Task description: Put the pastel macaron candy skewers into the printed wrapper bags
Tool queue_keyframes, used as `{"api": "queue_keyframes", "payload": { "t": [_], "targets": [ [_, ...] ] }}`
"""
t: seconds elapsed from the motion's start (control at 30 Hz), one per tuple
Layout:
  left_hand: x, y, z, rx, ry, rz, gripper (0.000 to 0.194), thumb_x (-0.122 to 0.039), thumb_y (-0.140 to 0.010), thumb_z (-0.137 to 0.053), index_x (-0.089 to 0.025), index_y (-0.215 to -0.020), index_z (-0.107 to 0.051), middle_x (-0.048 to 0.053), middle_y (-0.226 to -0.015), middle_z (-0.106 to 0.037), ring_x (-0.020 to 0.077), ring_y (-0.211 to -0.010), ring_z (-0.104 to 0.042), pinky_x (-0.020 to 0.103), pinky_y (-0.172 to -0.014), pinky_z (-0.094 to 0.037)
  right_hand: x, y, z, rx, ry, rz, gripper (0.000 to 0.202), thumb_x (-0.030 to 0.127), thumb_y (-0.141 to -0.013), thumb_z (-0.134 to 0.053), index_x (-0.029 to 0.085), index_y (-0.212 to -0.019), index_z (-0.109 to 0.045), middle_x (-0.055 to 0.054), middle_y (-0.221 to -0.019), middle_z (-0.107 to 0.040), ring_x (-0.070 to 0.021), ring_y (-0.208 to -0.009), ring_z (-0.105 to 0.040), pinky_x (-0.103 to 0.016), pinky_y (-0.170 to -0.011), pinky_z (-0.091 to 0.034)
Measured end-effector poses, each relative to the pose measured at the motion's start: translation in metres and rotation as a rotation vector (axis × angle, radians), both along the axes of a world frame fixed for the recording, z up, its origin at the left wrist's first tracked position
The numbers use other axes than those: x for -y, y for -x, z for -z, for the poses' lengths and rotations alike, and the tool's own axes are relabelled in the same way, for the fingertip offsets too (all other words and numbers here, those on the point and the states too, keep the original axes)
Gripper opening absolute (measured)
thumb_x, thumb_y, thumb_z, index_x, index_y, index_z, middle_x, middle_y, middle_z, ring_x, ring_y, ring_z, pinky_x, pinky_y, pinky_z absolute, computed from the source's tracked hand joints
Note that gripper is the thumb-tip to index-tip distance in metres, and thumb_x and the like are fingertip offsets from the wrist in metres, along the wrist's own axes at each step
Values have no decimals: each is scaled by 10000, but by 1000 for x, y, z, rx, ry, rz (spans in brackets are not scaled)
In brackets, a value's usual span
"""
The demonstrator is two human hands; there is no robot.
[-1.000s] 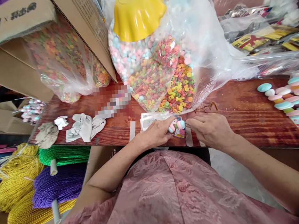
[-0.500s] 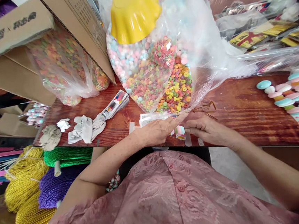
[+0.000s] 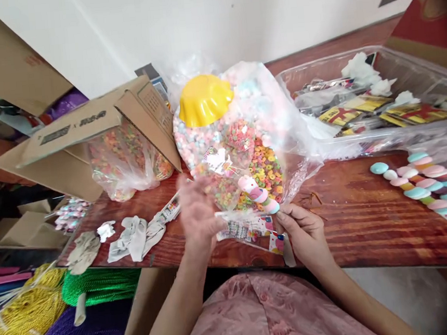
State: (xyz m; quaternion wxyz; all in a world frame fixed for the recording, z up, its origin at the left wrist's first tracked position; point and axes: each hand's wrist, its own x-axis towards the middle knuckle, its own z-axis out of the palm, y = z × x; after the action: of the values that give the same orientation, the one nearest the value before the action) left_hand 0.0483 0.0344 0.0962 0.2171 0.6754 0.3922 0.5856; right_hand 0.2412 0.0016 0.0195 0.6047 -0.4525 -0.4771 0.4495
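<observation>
A marshmallow skewer (image 3: pixel 259 194), with pink, white and blue pieces and coloured rings between them, slants up over the table. My right hand (image 3: pixel 305 228) pinches its lower end between thumb and fingertips. To the left, my left hand (image 3: pixel 198 211) is raised, blurred by motion, with thumb and fingers apart and nothing visible in it. Printed clear plastic sleeves (image 3: pixel 248 230) lie between my hands at the table's front. Behind the skewer is a large clear bag of marshmallows (image 3: pixel 254 94), with a bag of colourful gummy rings (image 3: pixel 268 169) in front of it.
A yellow fluted bowl (image 3: pixel 205 100) lies upside down on the bags. At left is an open carton (image 3: pixel 67 131) with bagged rings; gloves (image 3: pixel 131 238) lie before it. Finished skewers (image 3: pixel 430 183) and a clear bin (image 3: pixel 385 132) are at right. Cord bundles (image 3: pixel 96 285) sit below left.
The view has tilted up, showing more wall. My left hand has lifted off the sleeves and moved left. My right hand now holds the marshmallow skewer raised above them.
</observation>
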Motion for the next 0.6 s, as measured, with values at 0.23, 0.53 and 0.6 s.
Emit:
{"api": "queue_keyframes", "payload": {
  "t": [0.23,0.53,0.6],
  "targets": [
    [-45,-3,13,103,566,321,714,-762,-904,-171,-212,-1087,-589,62,-748,-586,244,-834,-674,485,-787,-549,3,27,-12,-1,19,-133,194,372,-854,-657,196,-807,-724,16,-558,-578,-120,-523,-521,-243,-520,-447],
    [-30,-21,-8,486,700,108,480,-549,-1024,-150,-214,-785,-396,23,-755,-543,169,-788,-645,463,-843,-550,1,31,-16,539,-489,256,110,164,-879,-613,213,-924,-700,-27,-719,-711,-157,-597,-641,-274,-566,-503],
    [-28,-21,-8,525,694,91,502,-614,-1001,-166,-216,-787,-383,18,-763,-548,165,-767,-645,450,-825,-549,-1,27,-12,770,-679,309,218,83,-856,-601,209,-1014,-683,-44,-761,-729,-167,-636,-656,-287,-604,-491]
  ]
}}
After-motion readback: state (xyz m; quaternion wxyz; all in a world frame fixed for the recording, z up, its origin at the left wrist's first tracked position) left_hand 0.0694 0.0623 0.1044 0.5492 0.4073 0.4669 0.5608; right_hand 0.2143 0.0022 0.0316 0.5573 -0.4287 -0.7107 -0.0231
